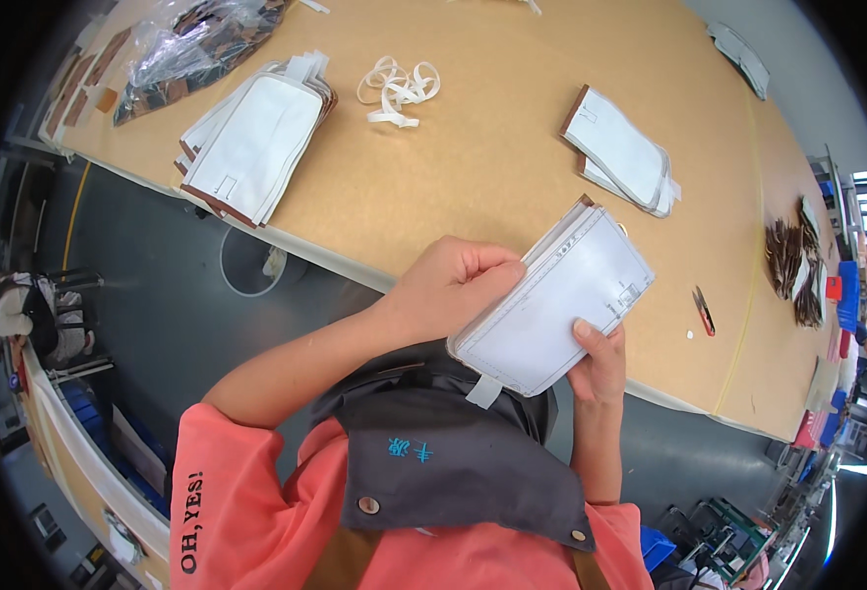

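Observation:
I hold a stack of flat white rectangular pieces with brown edges (561,300) over the near edge of the tan worktable (473,167). My left hand (453,285) grips the stack's left long edge, fingers curled over it. My right hand (598,359) supports the lower right corner, thumb pressed on the top white face. A white strip tab hangs from the stack's lower end above my dark grey apron.
On the table lie a larger pile of the same white pieces (256,138), a smaller pile (622,152), loose white strips (399,88), a plastic bag of brown parts (192,44), small red snips (704,310) and brown pieces (792,261). A grey bin (251,264) stands below the table edge.

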